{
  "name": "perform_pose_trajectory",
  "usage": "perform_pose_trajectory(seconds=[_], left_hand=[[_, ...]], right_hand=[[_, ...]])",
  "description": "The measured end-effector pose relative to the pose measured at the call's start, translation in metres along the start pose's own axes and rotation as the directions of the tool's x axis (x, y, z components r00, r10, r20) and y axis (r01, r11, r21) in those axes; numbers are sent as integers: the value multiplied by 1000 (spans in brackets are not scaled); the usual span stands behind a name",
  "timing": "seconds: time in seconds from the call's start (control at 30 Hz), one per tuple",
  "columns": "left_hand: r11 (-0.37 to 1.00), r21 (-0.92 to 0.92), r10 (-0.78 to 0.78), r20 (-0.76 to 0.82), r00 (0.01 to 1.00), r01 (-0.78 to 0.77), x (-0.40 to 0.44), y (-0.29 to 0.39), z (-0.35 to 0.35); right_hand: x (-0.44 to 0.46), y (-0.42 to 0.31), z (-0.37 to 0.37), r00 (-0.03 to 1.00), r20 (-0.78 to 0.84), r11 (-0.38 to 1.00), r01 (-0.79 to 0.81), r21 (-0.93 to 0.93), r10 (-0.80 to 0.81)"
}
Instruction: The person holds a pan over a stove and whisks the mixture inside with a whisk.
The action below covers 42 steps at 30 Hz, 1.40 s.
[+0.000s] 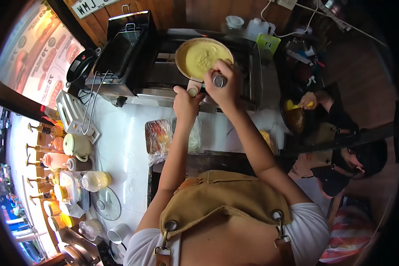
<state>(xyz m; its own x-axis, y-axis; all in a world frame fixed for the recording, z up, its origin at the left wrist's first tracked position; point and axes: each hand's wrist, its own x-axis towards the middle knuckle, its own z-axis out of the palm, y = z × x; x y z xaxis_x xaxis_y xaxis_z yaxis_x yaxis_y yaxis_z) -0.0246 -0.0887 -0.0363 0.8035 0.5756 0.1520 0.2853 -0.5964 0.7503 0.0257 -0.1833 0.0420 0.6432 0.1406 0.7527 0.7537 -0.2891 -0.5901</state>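
A light-coloured frying pan point(178, 66) sits on the stove point(157, 73), filled with a thick yellow sauce point(195, 55). My left hand point(186, 104) is closed round the pan's pale handle point(193, 90). Over the right side of the pan, my right hand point(224, 84) grips a utensil with a thick grey handle point(219, 80), held nearly upright. Its lower end is hidden by my fingers and the sauce, so I cannot make out its kind. The sauce looks lumpy and rippled just beside my right hand.
Plastic-wrapped food trays point(158, 137) lie on the white counter point(124, 155) below the stove. Sauce bottles point(55, 159), a glass lid point(106, 204) and a jar point(96, 181) stand left. A black grill point(119, 48) adjoins the stove. At right, a co-worker's hand point(309, 101) holds a yellow utensil.
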Motion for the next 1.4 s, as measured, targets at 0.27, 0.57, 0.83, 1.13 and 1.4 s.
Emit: perform_pose_trajectory(seconds=[0.27,0.57,0.83,1.13,1.4], left_hand=[[998,-37,39,-29,999,-40,0,-3,2],[1000,-19,14,-18,1000,-15,-1,-4,4],[995,-93,-25,20,999,27,-4,3,-5],[997,-78,-30,3,1000,30,-5,1,-3],[992,-94,-87,28,996,89,-2,1,0]], right_hand=[[-11,37,22,1000,-18,1000,24,12,-23],[-11,16,19,997,41,980,54,190,-63],[14,33,-1,996,-88,999,-20,-39,16],[9,51,16,996,20,996,83,43,-84],[8,6,5,999,40,999,-29,-38,31]])
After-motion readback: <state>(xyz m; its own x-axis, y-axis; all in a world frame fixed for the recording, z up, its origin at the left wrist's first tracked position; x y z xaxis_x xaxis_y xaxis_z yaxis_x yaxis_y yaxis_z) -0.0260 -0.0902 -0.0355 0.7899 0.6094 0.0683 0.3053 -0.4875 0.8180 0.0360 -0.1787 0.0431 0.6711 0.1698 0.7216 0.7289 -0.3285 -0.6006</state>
